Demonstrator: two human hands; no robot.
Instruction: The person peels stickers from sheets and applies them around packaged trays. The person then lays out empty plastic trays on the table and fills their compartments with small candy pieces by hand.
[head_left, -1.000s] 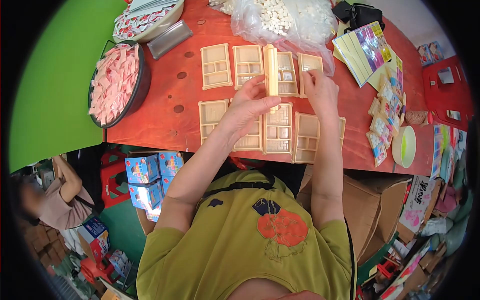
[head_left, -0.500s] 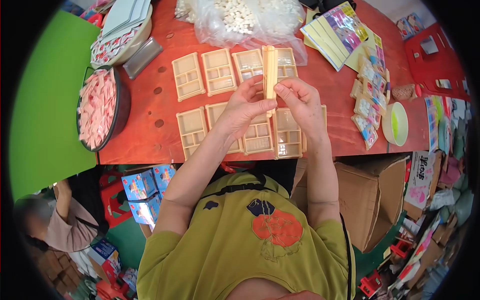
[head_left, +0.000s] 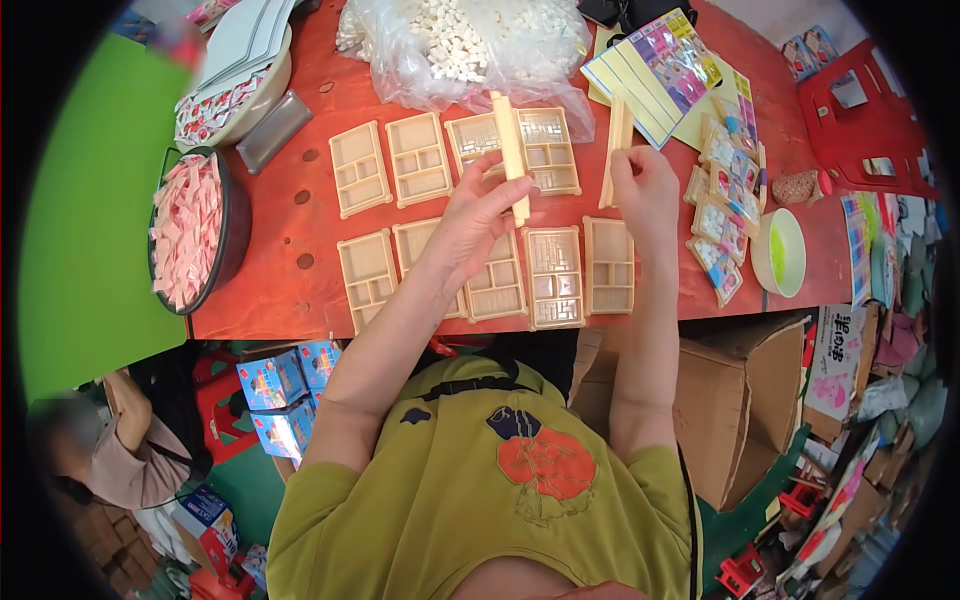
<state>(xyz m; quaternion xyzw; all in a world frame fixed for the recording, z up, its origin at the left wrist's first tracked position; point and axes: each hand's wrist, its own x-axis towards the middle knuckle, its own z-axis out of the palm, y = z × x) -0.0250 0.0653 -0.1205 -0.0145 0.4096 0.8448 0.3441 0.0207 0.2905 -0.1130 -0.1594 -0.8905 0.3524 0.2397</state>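
My left hand (head_left: 478, 215) is closed round a small stack of cream plastic trays (head_left: 508, 155), held on edge above the table. To its right, my right hand (head_left: 643, 185) pinches one cream tray (head_left: 617, 130), tilted nearly on edge at the right end of the back row. Two rows of divided cream trays lie on the red table, among them a back-row tray (head_left: 547, 150) between my hands and a front-row tray (head_left: 553, 278) below them. My left forearm covers part of the front row.
A dark tub (head_left: 235, 225) of pink packets and a bowl (head_left: 282, 85) of sachets stand left. Behind the trays lies a plastic bag (head_left: 400, 60) of white pieces. Printed sheets (head_left: 660, 80), filled packs (head_left: 715, 230) and a green-tinted bowl (head_left: 778, 252) are right. A person (head_left: 135, 450) sits lower left.
My right hand has moved off the held stack to the right with one tray. Half a second ago both hands were at the stack. The view has shifted slightly.
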